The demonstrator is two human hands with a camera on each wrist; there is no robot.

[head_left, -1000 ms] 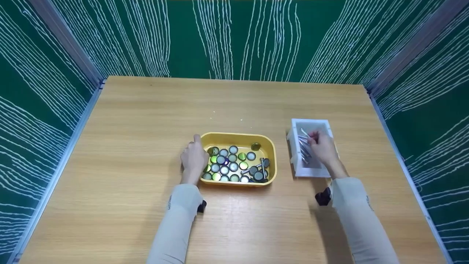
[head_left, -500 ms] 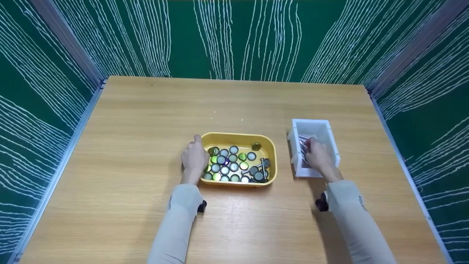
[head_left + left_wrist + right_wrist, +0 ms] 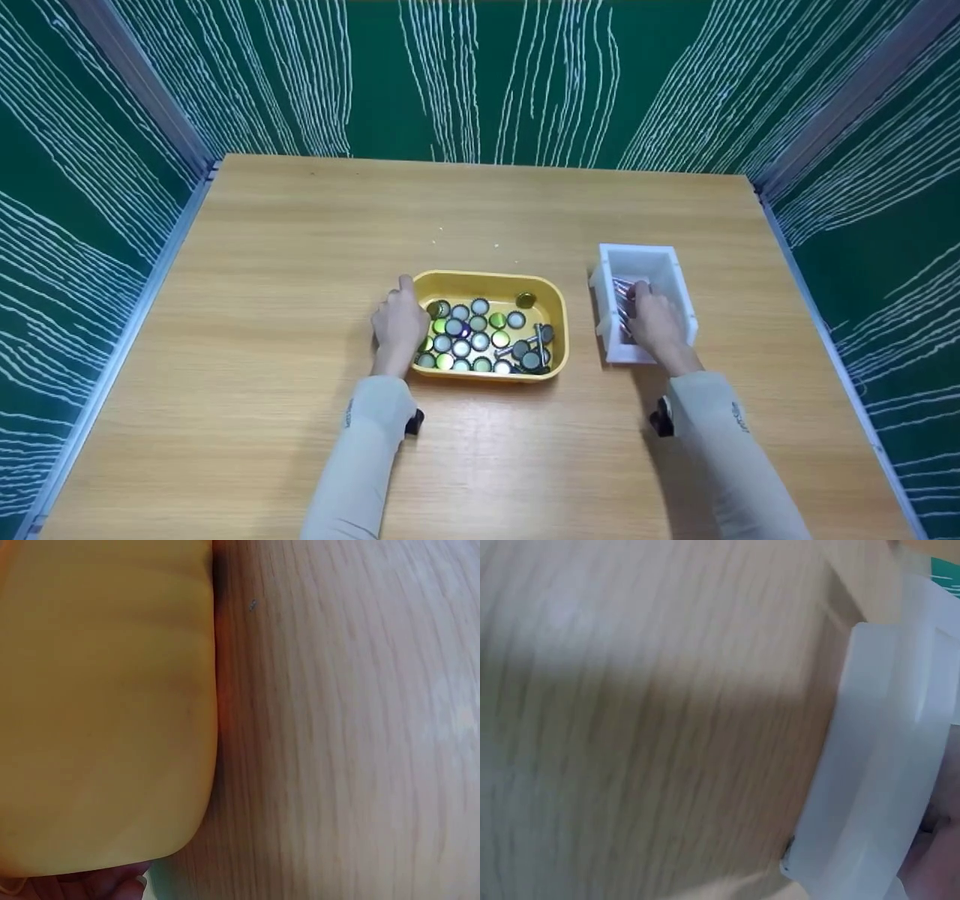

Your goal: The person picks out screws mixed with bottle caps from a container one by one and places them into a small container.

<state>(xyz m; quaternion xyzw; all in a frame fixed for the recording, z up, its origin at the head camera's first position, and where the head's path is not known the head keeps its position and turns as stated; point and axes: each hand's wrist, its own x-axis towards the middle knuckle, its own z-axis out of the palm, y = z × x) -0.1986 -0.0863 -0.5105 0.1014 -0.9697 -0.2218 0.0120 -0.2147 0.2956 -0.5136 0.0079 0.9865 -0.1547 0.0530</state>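
Note:
My left hand (image 3: 400, 326) grips the left end of a yellow tray (image 3: 487, 280). In the left wrist view, its fingers (image 3: 101, 886) show at that end below the tray's smooth outer wall (image 3: 105, 727). Inside the tray lie several bottle caps (image 3: 480, 341), with a few metal bolts (image 3: 539, 341) among those on the right. Over to the right, my right hand (image 3: 660, 326) reaches down into a white bin (image 3: 637, 259). Its fingertips are at a pile of silvery bolts (image 3: 622, 289); whether they pinch one is hidden. The bin's wall (image 3: 870, 750) covers most of that hand in the right wrist view.
Both containers stand on a wooden table (image 3: 315, 225), with a gap between them. Small pale specks lie behind the tray. Green panels (image 3: 375, 82) with white streaks enclose the table at the back and sides.
A second ago my right hand held a bolt up over the white bin. It has since lowered into the bin, and that bolt is no longer distinguishable. The left hand stays on the tray.

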